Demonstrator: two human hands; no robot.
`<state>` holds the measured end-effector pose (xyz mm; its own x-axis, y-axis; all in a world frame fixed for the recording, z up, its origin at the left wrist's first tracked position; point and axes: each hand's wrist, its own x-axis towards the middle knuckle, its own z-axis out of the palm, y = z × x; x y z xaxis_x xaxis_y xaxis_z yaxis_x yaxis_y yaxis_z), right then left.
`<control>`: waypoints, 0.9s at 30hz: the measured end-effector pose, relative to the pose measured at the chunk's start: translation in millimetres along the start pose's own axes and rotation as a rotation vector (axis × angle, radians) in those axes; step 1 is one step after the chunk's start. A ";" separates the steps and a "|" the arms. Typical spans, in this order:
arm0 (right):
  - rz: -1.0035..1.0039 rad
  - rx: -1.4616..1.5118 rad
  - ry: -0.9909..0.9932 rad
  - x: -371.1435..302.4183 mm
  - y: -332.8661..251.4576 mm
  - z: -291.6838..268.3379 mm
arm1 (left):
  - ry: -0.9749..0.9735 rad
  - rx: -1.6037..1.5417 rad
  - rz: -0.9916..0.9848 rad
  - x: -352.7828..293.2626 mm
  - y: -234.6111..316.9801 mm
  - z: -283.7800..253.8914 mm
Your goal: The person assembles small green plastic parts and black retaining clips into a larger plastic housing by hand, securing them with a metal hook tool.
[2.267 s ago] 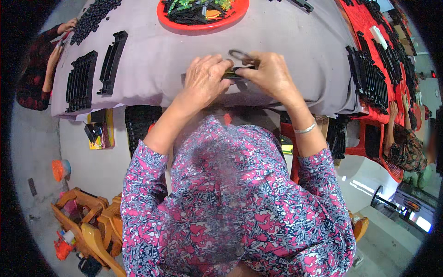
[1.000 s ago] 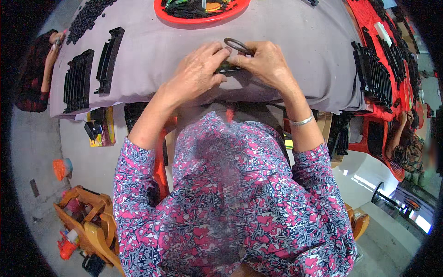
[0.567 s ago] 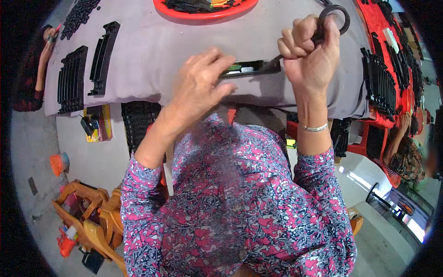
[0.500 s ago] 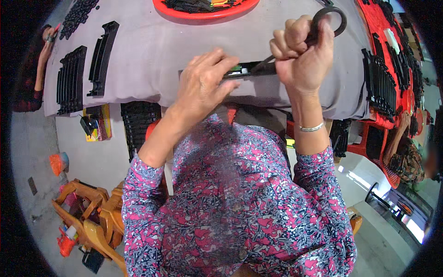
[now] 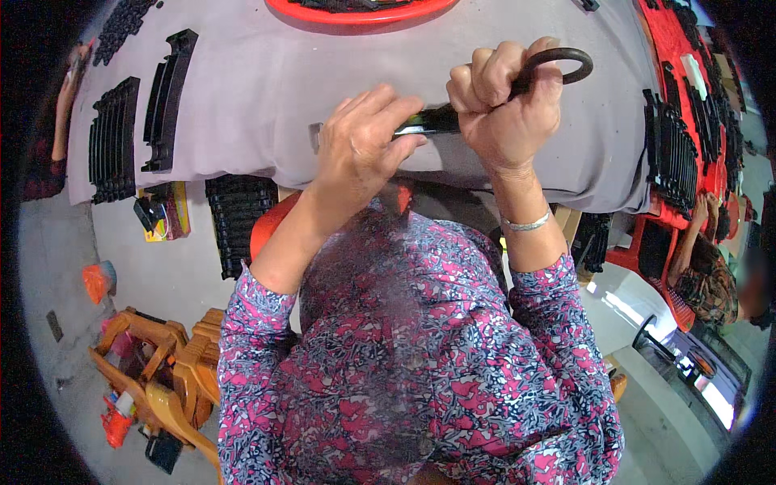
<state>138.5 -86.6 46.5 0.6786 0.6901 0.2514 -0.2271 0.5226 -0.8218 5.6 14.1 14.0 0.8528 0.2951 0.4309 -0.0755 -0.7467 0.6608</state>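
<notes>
At the far left edge, another person's forearm [image 5: 61,117] shows beside the tabletop [image 5: 250,97]. In the upper left of the frame, small black pieces [image 5: 121,31] are heaped on the cloth. Below them stands a row of black slatted parts [image 5: 113,141], and just right of it lies a longer black part [image 5: 170,101], set at a slant. A red tray [image 5: 364,23] is cut off by the top edge.

Near the upper centre, the left hand [image 5: 364,137] has its fingers around a black strip [image 5: 439,120], thumb on the near side and forefinger on the far side; a pale, greenish bit shows along it. The strip runs right, toward the right hand [image 5: 505,105], whose fingers are clenched round a dark ring-handled tool [image 5: 588,65], its ring projecting to the right. A bracelet [image 5: 527,223] circles that wrist. At the right, more black parts [image 5: 671,153] lie beside a red cloth [image 5: 693,105].
</notes>
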 end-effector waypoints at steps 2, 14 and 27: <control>-0.063 -0.030 -0.088 -0.1 0.5 -1.2 | 0.023 -0.020 0.008 -0.3 -0.4 1.0; -0.095 -0.045 -0.141 -1.8 0.8 -0.7 | -0.013 -0.050 -0.018 0.6 -1.4 -3.4; -0.043 0.007 -0.162 2.7 7.5 11.5 | -0.016 -0.122 -0.034 1.7 -1.1 -4.5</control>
<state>130.7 -75.1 46.9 0.5668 0.7382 0.3657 -0.2058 0.5567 -0.8048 4.8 18.1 16.8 0.8638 0.3089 0.3980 -0.1079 -0.6583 0.7450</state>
